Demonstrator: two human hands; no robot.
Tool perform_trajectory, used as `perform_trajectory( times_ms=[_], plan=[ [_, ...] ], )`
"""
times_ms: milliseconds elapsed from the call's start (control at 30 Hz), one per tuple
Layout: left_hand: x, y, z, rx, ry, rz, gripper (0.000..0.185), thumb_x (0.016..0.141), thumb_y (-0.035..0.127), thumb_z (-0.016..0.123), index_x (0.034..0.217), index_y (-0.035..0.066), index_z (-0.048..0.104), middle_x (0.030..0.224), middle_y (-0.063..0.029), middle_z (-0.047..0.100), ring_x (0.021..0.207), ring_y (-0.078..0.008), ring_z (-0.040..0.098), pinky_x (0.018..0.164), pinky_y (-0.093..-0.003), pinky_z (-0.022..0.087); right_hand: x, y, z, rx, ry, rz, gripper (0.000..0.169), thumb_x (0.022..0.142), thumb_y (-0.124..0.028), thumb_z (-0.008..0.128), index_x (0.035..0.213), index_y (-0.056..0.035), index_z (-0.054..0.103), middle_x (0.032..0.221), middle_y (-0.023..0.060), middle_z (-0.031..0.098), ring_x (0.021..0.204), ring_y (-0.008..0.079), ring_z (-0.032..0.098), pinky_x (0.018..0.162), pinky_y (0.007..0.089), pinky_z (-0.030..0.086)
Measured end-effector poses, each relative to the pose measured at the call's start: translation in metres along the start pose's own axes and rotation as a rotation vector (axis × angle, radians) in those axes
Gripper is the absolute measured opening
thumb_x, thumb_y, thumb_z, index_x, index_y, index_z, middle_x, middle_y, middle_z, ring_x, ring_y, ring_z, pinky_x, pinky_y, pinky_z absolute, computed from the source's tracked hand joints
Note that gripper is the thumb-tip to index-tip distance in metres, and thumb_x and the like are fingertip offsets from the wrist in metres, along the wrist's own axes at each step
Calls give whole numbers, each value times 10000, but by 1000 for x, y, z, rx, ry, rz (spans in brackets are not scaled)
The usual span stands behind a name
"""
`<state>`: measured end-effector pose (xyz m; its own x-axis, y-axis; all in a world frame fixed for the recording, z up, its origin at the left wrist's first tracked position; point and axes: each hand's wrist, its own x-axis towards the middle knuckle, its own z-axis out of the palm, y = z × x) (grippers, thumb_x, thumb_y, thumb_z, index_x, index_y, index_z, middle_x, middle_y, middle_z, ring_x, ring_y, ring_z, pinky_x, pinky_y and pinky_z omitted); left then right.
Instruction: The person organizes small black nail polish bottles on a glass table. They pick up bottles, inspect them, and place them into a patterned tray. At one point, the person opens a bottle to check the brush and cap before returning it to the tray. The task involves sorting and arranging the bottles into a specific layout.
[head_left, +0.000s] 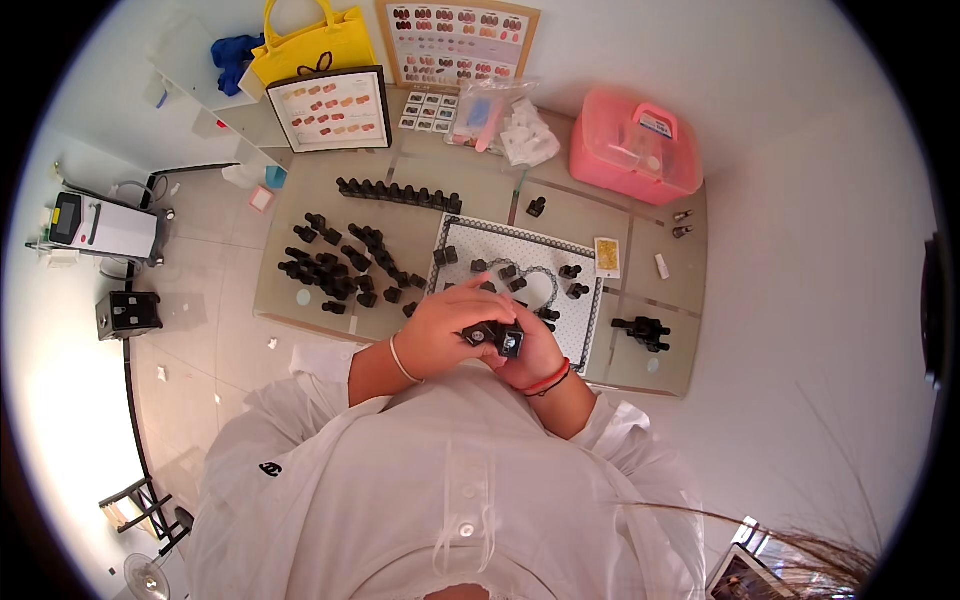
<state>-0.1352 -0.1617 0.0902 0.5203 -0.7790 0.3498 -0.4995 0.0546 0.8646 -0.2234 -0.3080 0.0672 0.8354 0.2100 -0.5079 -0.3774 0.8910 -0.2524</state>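
In front of my chest my two hands meet over the near edge of the table. My left hand, with a pale bracelet on its wrist, is shut on a small black nail polish bottle. A second black bottle is gripped in my right hand, which wears a red and a black cord. Both bottles point their bases up at the camera, side by side. Beneath lies a white dotted mat with a black lace border, several black bottles standing or lying on it. My hands hide part of the mat.
Left of the mat many black bottles cluster, and a row of bottles runs behind. More bottles lie at right. A pink case, framed colour charts and a plastic bag line the table's back.
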Motion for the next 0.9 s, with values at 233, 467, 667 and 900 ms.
perform_trajectory(
  times_ms=[233, 467, 667, 900],
  plan=[
    [-4, -8, 2, -31, 95, 141, 318, 588, 38, 841, 841, 40, 649, 924, -78, 708, 921, -251, 690, 1020, -454, 484, 0, 0, -2, -91, -63, 0, 250, 1018, -334, 456, 1034, -111, 568, 803, 26, 605, 523, 109, 543, 389, 230, 387],
    [-5, -10, 3, 44, 89, 148, 314, 595, 77, 853, 807, 50, 622, 886, -78, 692, 881, -271, 686, 954, -436, 527, 0, 0, -9, -100, -60, 18, 225, 1015, -315, 472, 1021, -110, 566, 805, 22, 605, 504, 108, 526, 384, 225, 380],
    [-4, -11, 0, -13, 83, 100, 384, 579, 148, 895, 843, 53, 633, 891, -81, 687, 877, -280, 675, 936, -417, 531, 1, -2, -9, -116, -16, 47, 230, 1011, -323, 486, 957, -118, 577, 758, 15, 597, 486, 103, 500, 385, 231, 349],
    [-19, -23, -21, -136, 253, -211, 381, 699, 147, 872, 982, 68, 628, 857, -45, 643, 785, -167, 603, 722, -285, 486, 1, -26, -15, -119, 261, -197, 197, 990, -255, 571, 851, -117, 575, 656, -35, 483, 476, 62, 405, 414, 207, 316]
  ],
)
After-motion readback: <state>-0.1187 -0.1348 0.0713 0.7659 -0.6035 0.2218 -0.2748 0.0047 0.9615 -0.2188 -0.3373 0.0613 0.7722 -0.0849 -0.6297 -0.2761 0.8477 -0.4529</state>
